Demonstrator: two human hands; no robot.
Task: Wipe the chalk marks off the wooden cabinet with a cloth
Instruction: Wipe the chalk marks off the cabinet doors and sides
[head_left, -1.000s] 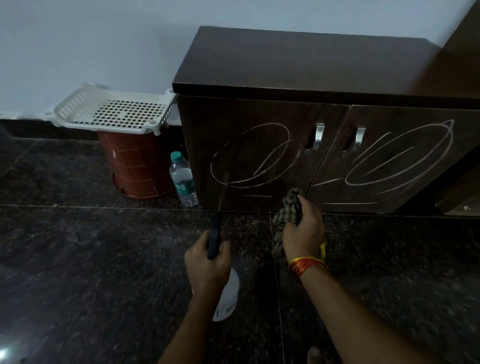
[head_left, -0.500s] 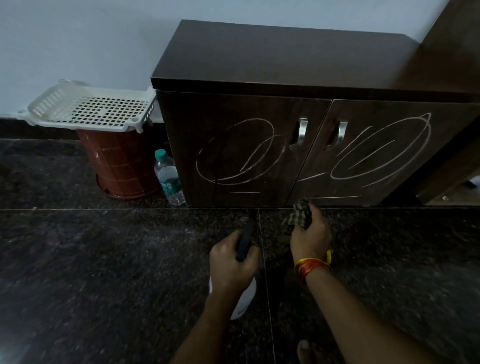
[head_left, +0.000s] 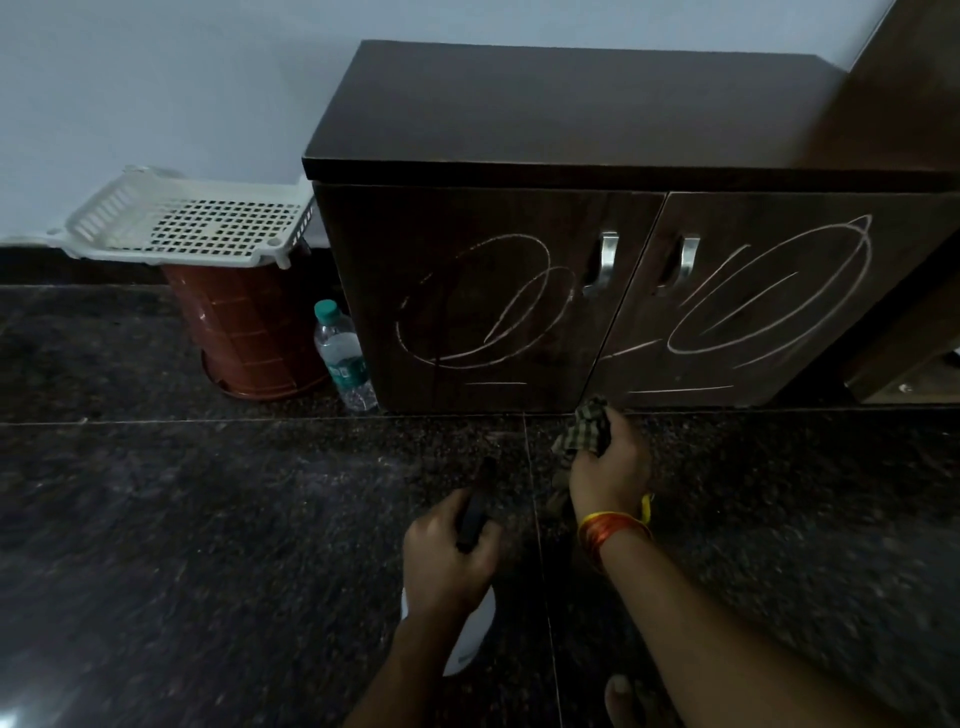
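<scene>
The right hand (head_left: 609, 472) grips a bunched checked cloth (head_left: 584, 429) low near the cabinet (head_left: 571, 291), while the left hand (head_left: 448, 558) holds a spray bottle (head_left: 470, 636) (its dark nozzle points at the doors). Chalk loops (head_left: 483, 306) remain unwiped on both doors, so wiping seems about to begin; next the cloth must rise to the marks. Dark speckled stone floor (head_left: 208, 519) lies below.

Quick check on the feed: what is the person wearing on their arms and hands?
Both forearms are bare, with no sleeves or gloves on the left hand or right hand. The right wrist carries a band of red-orange threads with a yellow tail. The left wrist shows nothing worn.
</scene>
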